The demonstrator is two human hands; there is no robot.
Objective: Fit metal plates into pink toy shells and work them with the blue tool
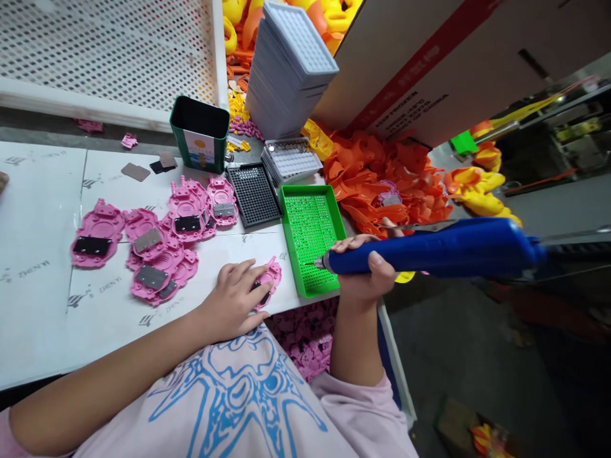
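Blue driver in the closed grip of the right hand, wrapped close to the front end, presumably for finer control of the thin tip. Tip over a bright green tray; contact impossible to judge. Pink shell with a black plate, flat on the table near its front edge, just left of that tray: probably a spot within reach of both hands. Left hand palm down, fingers spread across the shell, probably for steadiness; whether clasping or merely pressing, impossible to tell. Farther left, overlapping pink shells with grey or black plates, apparently out of the way yet handy. Behind the green tray's left side, a black gridded tray and a dark green container, likely for easy reach.
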